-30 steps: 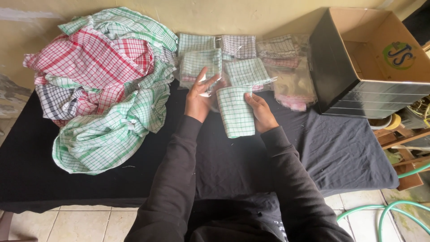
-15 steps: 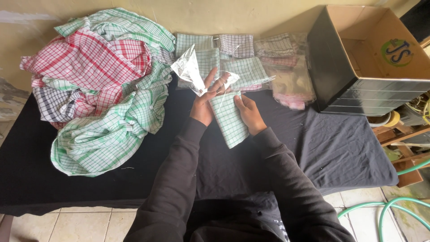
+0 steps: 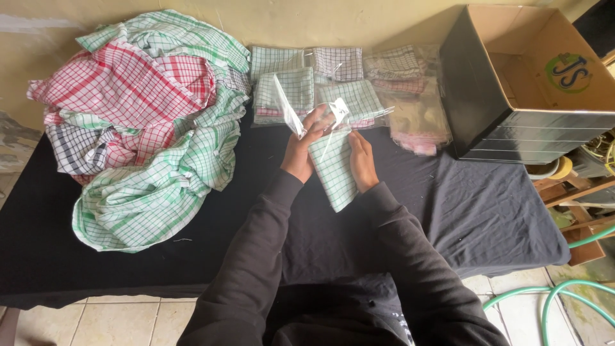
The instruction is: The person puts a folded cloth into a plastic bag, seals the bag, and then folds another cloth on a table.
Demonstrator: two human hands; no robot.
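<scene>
A folded green-and-white checked cloth (image 3: 334, 172) is held upright between both hands over a table with a black cover (image 3: 461, 211). My left hand (image 3: 301, 148) grips the cloth's left edge and also pinches a clear plastic bag (image 3: 291, 110) that sticks up above it. My right hand (image 3: 363, 160) holds the cloth's right side, and the bag's mouth sits around the cloth's top end.
A big heap of loose checked cloths (image 3: 144, 122) in red, green and grey lies at the left. Packed folded cloths in clear bags (image 3: 346, 80) lie in rows at the back. An open cardboard box (image 3: 532, 83) stands at the right. A green hose (image 3: 557, 298) lies on the floor.
The cloth lay flat on the table a second ago. Both hands have since lifted it, and the clear bag has been raised and drawn over its top end.
</scene>
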